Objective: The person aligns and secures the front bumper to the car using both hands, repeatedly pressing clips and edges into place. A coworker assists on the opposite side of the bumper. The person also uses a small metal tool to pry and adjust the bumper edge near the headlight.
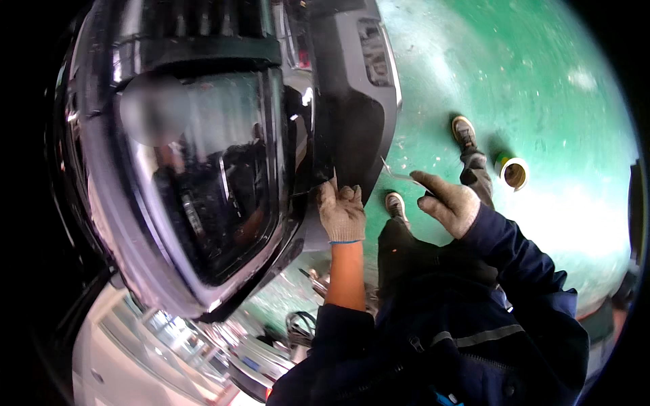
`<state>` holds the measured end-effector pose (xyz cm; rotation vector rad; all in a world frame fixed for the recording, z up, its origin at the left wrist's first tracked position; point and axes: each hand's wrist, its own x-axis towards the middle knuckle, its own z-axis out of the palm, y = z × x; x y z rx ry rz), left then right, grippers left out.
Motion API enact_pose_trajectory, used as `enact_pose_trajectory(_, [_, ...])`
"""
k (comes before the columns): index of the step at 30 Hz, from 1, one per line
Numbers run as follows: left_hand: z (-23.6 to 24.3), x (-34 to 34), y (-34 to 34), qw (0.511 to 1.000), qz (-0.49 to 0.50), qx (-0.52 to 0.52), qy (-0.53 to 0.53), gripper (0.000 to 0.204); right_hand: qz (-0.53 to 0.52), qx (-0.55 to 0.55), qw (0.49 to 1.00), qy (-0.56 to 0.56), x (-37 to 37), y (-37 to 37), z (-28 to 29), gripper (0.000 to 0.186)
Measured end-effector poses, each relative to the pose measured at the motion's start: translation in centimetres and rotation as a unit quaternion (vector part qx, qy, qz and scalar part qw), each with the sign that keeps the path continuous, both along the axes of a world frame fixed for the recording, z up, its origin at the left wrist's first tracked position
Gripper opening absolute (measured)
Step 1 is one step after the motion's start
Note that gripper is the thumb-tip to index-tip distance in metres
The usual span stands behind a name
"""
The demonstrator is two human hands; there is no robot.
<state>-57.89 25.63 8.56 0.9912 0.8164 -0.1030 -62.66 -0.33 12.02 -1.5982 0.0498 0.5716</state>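
A dark vehicle point(223, 183) fills the left side, with its grey-black bumper point(352, 139) facing me. My left hand point(342, 215), in a soiled knit glove, is at the seam between the body panel and the bumper. Its fingers are curled in, and a thin pale sliver shows at their tips; what they grip is too small to make out. My right hand point(449, 203), gloved too, is closed around a slim bent metal rod point(401, 176). The rod's hooked end reaches leftward, close to the bumper's outer edge.
On the green floor point(433, 81) to the right stands an open round can point(514, 174). My shoes point(464, 132) are apart on the floor before the bumper. Behind my left arm lie dark coiled cables point(300, 328) and other equipment.
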Motion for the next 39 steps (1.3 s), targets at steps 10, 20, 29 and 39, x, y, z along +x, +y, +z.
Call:
enact_pose_trajectory(10, [-3.5, 0.0, 4.0, 0.958, -0.233, 0.128, -0.106, 0.051, -0.128, 0.038, 0.988, -0.077, -5.5, 11.1, 1.2, 0.055])
enact_pose_trajectory(20, [-1.8, -1.0, 2.9, 0.937, -0.287, -0.082, -0.181, 0.041, -0.147, 0.164, 0.971, -0.088, -3.2, 13.3, -0.5, 0.053])
enact_pose_trajectory(29, [-2.4, -0.6, 3.6, 0.933, -0.297, -0.056, -0.196, 0.064, -0.152, 0.148, 0.971, -0.107, -2.1, 13.6, -1.1, 0.055])
enact_pose_trajectory(39, [-1.5, 0.3, 3.9, 0.946, -0.303, -0.006, -0.114, 0.057, -0.125, 0.246, 0.959, 0.069, 0.2, 12.9, 2.0, 0.055])
